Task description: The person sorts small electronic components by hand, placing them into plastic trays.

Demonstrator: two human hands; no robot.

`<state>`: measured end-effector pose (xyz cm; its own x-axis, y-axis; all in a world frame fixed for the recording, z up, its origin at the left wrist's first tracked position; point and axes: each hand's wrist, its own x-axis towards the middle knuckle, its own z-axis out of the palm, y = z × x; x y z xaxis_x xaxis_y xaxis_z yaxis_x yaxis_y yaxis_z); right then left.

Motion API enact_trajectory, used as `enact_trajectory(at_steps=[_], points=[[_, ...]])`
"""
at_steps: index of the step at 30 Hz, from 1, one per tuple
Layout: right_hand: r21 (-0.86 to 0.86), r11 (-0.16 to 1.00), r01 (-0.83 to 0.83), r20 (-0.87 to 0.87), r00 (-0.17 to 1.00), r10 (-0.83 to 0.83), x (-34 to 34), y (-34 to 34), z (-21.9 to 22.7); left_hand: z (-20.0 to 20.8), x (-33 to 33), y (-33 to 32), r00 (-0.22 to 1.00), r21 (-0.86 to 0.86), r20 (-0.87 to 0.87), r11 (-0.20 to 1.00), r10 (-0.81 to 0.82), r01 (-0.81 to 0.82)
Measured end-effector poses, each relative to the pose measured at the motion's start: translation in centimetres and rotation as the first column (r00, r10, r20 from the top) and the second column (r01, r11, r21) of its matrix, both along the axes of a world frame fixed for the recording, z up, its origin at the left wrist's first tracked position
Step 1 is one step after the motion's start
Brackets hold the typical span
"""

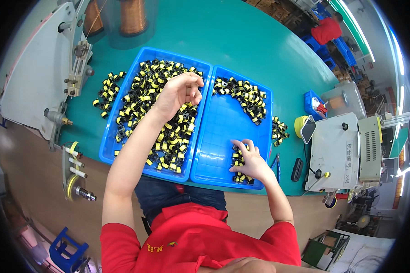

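Note:
Two blue trays lie side by side. The left tray (105, 144) is heaped with small black coil bobbins (146, 98) wrapped in yellow tape. Over its right part hangs my left hand (177, 93), palm inward with the fingers curled; whatever they may hold is hidden. The right tray (218, 136) has a cluster of bobbins (248, 98) along its far side and a smaller group (239, 159) in its near right corner. My right hand (251, 163) rests at that smaller group with thumb and fingers spread, partly covering it.
Loose bobbins lie on the green table (205, 32) outside both trays. To the right are blue-handled pliers (278, 166), a black case (297, 169) and a white machine (335, 152). A winding machine (36, 68) and copper wire spools (133, 18) stand left. Another person (326, 31) is far off.

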<state>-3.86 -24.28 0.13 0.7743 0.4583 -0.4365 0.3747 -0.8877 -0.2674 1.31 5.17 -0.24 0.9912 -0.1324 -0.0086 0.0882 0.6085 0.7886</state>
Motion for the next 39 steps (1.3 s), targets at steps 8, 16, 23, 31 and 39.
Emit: enact_trajectory(at_steps=[8,16,23,31,39], points=[[-0.039,0.958,0.282,0.276,0.925,-0.261,-0.1,0.2,-3.5,0.1,0.1,-0.2,0.998,-0.017,0.038,0.999,-0.044,0.044],[-0.029,0.999,-0.023,0.476,0.879,0.035,-2.0,1.6,-4.7,0.3,-0.3,-0.5,0.999,0.02,0.016,0.999,-0.034,0.034],[0.049,0.984,-0.171,0.602,0.791,0.108,0.5,2.3,-5.1,0.5,-0.2,-0.6,0.999,0.03,0.015,0.999,-0.029,0.028],[-0.079,0.996,-0.045,0.696,0.712,0.088,0.8,5.7,-5.5,0.1,-0.1,-0.2,0.999,0.032,0.022,0.999,-0.024,0.024],[-0.063,0.989,0.132,0.732,0.68,-0.044,2.5,5.5,-6.8,0.4,-0.2,-0.5,0.999,0.048,0.018,0.998,-0.028,0.027]])
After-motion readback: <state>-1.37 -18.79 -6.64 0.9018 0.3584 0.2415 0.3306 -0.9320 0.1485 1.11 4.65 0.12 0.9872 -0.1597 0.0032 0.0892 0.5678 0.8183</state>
